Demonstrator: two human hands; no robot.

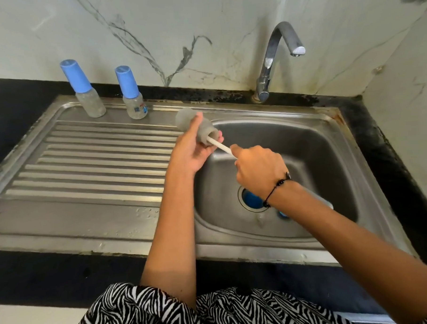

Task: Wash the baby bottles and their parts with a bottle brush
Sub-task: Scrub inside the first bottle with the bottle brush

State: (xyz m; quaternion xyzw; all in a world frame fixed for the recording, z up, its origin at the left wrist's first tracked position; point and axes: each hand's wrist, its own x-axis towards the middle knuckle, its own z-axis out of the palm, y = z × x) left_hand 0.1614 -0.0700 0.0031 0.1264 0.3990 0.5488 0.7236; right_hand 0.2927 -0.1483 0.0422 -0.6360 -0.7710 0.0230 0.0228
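1. Left hand (191,148): fingers + thumb curled round a clear baby bottle (196,125), held tilted over the left rim of the sink basin (329,156), base pointing up-left, mouth toward the right hand.
2. Right hand (258,171): closed in a fist round the white handle of the bottle brush (221,146); brush shaft runs up-left into the bottle mouth, head is inside the bottle.
3. Black cord bracelet (276,187) on right wrist.
4. Two more bottles w/ blue caps stand upright at the back of the drainboard (97,162), near each other, not touching: left capped bottle (82,88), right capped bottle (130,92).
5. In basin btm: blue part (253,199) sits in the drain; another blue-edged piece (283,214) just beside it, partly hidden by right forearm, can't tell what it is.
6. Tap (276,58) at back, spout over basin.
7. Dark bench (21,94) surrounds the sink.
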